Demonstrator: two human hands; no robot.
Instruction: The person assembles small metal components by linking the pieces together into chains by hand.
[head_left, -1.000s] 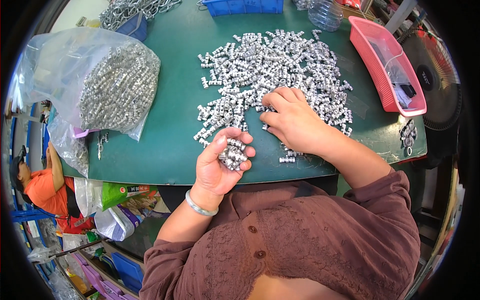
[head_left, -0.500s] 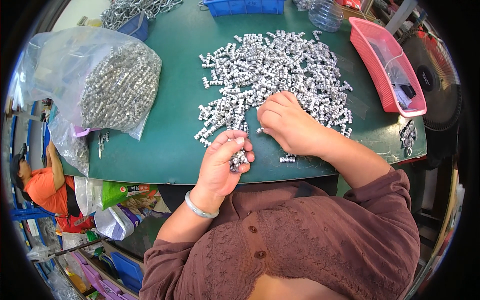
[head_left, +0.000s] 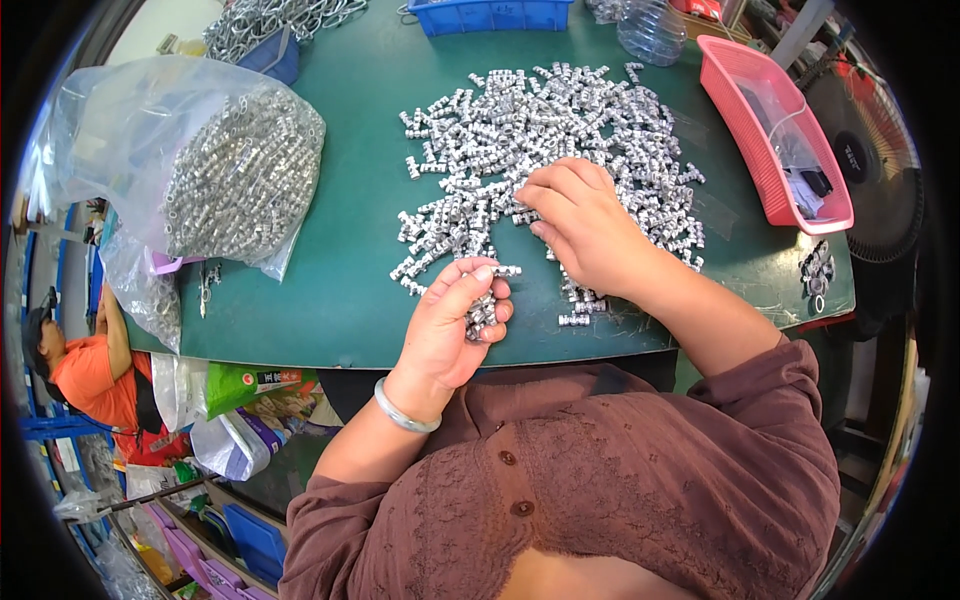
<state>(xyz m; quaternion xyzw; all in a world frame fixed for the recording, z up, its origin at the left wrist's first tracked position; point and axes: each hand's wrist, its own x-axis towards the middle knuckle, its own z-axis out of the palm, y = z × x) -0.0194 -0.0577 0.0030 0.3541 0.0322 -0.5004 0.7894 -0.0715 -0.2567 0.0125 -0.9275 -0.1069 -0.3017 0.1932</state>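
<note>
A wide heap of small silvery ribbed metal fittings [head_left: 560, 120] covers the middle of the green table. Near the table's front edge, my left hand [head_left: 445, 315] is closed round a clump of these fittings [head_left: 480, 315]. One more fitting [head_left: 508, 271] pokes out sideways between its thumb and forefinger. My right hand [head_left: 595, 230] rests over the near side of the heap, fingers stretched toward the fittings and thumb apart from them. Nothing shows between those fingers, though the undersides are hidden. A few loose fittings [head_left: 575, 319] lie below the right wrist.
At left stands a clear plastic bag [head_left: 240, 180] full of similar fittings. Blue bins [head_left: 490, 15] sit along the far edge, a clear plastic jar [head_left: 650, 32] nearby. A pink basket [head_left: 780, 150] is at right, beside a dark fan [head_left: 860, 160]. Another person [head_left: 95, 380] in orange is beyond the left side.
My right hand has shifted up and its fingers have spread over the heap. A fitting now sticks out at my left thumb. More loose fittings show below the right wrist.
</note>
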